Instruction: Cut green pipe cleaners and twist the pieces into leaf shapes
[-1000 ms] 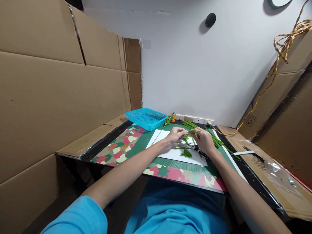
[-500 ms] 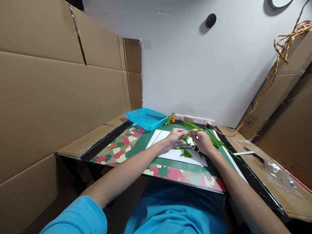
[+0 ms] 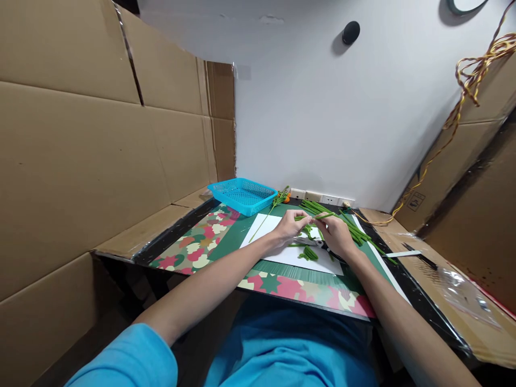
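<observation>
My left hand and my right hand meet above a white sheet of paper. Between their pinched fingertips is a thin green fuzzy stem, which looks like a pipe cleaner; both hands grip it. Under the hands lie short curled green pieces and a pair of scissors, with the black handles partly hidden by my right wrist. A bundle of long green stems lies just beyond my right hand. Behind my left hand rests a long-stemmed orange flower.
A blue plastic basket stands at the back left of the patterned table mat. To the right are a white strip, a black pointed tool and a clear plastic bag. Cardboard walls and power sockets border the table.
Both hands stay in nearly the same place, fingertips together. My left fingers have shifted slightly, and a bit of green now shows at them. The surrounding things have not moved.
</observation>
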Demonstrator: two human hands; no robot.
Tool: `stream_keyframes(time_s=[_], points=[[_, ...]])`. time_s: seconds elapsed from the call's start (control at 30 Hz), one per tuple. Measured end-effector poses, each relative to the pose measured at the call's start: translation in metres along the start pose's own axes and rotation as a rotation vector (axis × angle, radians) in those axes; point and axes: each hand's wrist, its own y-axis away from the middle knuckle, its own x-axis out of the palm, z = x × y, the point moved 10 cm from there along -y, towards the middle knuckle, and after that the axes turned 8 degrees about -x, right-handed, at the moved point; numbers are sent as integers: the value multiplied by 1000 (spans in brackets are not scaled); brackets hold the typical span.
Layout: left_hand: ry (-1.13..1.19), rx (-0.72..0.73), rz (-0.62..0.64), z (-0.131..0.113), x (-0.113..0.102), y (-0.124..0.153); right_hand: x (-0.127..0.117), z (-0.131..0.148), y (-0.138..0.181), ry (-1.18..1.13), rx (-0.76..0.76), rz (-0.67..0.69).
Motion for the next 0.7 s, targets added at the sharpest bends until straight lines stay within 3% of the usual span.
stream_keyframes(time_s=[0.3, 0.4, 0.53, 0.7], points=[[-370, 230, -18, -27, 3, 7, 2, 0, -2, -174, 18, 1], [-451, 276, -46, -33, 3, 10, 6, -10, -2, -315, 126, -32], [-545, 342, -70, -38, 5, 15, 28, -23, 6, -733, 363, 12], [-804, 450, -63, -36, 13, 20, 43, -19, 14, -1080, 528, 55]])
